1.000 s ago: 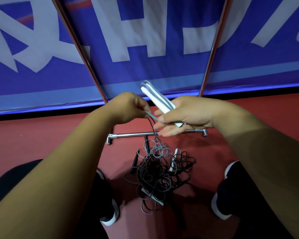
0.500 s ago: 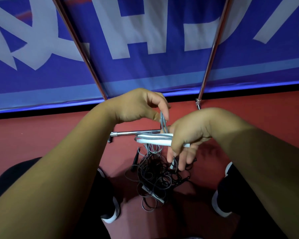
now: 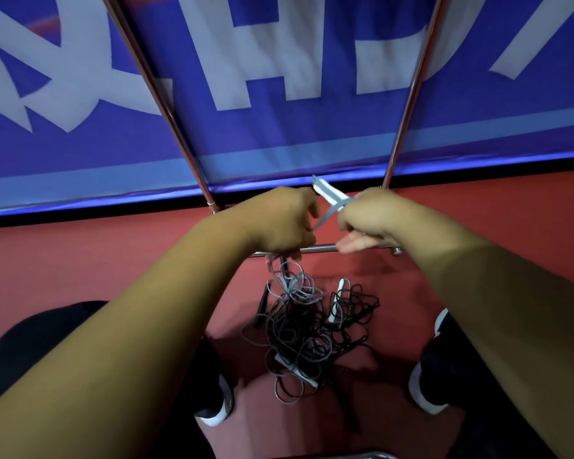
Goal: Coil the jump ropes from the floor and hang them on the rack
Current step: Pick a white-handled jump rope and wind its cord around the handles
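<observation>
My right hand (image 3: 367,220) grips the two white handles (image 3: 328,193) of a grey jump rope, their ends pointing up and to the left. My left hand (image 3: 284,223) holds that rope's grey cord (image 3: 323,218) just beside the handles. From under the left hand the cord hangs down to a tangled pile of grey and black jump ropes (image 3: 307,329) on the red floor. More white handles (image 3: 339,299) lie in the pile. The chrome rack's two uprights (image 3: 166,107) rise in front of me, and its base bar (image 3: 318,249) lies behind my hands.
A blue banner with white lettering (image 3: 279,77) hangs behind the rack. My two feet in dark shoes with white soles (image 3: 426,389) stand on either side of the pile. The red floor (image 3: 80,260) stretches to left and right.
Both hands rose from above the pile to the rack's base bar. The handles turned from lying level to pointing up-left, and the left hand shifted along the cord.
</observation>
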A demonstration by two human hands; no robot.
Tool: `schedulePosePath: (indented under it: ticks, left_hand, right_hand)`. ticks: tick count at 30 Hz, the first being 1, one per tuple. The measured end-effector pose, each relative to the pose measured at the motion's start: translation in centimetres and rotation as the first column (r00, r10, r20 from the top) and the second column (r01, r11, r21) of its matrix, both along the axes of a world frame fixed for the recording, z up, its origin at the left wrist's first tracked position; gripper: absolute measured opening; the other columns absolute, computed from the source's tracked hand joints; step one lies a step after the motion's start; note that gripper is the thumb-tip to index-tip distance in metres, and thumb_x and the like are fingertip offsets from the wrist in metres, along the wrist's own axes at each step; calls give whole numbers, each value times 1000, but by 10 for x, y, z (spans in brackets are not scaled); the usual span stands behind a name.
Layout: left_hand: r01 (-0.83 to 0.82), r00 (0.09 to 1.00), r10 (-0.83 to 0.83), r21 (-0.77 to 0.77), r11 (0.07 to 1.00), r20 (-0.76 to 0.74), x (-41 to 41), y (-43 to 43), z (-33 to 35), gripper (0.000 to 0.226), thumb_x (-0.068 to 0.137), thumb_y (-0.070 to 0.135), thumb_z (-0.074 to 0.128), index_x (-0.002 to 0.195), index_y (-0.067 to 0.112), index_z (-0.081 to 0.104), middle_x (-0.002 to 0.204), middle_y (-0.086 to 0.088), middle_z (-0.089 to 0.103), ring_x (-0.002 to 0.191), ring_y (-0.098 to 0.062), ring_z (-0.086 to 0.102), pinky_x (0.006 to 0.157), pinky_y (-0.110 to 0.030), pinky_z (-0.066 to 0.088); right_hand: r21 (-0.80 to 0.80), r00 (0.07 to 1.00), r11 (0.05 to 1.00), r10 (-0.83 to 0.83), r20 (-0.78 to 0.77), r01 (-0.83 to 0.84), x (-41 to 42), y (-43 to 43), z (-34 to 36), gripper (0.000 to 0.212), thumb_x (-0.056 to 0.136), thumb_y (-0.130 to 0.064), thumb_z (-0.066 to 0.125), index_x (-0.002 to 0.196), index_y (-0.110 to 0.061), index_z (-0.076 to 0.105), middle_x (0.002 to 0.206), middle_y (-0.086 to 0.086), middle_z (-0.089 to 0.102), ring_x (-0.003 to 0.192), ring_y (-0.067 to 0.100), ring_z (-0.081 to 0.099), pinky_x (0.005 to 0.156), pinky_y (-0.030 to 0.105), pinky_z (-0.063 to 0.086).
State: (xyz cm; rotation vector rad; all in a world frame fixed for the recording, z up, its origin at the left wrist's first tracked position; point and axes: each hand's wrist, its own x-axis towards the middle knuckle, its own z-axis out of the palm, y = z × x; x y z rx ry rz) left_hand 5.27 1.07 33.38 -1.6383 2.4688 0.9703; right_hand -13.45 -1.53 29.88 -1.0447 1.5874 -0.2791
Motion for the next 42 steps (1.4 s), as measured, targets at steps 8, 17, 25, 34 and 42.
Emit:
schedulePosePath:
  ticks: [8,17,25,34,42]
  left_hand:
    - [-270,831,452,475,837,-324,8,-1,-5,23,110,24,53,112,4,66,82,-11,73,83,-28,74,74,-40,60]
    - [-193,763,406,423,885,-503,25,-10,5,19,102,24,66,110,10,77,96,-11,74,93,-15,70,90,-32,57]
    - [49,903,134,406,912,-408,39,-9,18,19,94,23,74,111,24,81,102,-1,78,98,-9,68,104,-33,53]
    - [-82,977,136,303,949,-163,46,-19,7,11,90,29,81,101,32,84,90,10,80,91,-5,73,84,-30,61]
    - [-120,991,131,-273,955,22,49,-31,-22,22,95,42,72,103,22,79,96,-1,75,97,-24,67,77,-30,46]
  right_hand:
    - [-151,903,981,-42,428,118,18,1,20,41,97,7,58,131,-16,58,69,10,56,43,10,44,37,21,34]
    - [-22,763,996,-48,644,82,8,1,44,38,99,-54,61,119,-22,64,66,-3,40,45,5,19,36,17,11]
    - [-44,771,980,-124,625,193,6,-1,45,24,95,-27,64,113,-17,51,64,-2,39,42,6,20,33,18,13]
    - [-113,867,992,7,498,57,7,7,47,19,96,-23,65,87,-16,50,63,1,46,44,9,24,38,17,14]
    - [-131,877,964,266,400,-233,17,25,56,18,103,-7,54,88,2,55,55,1,62,37,5,26,38,17,9]
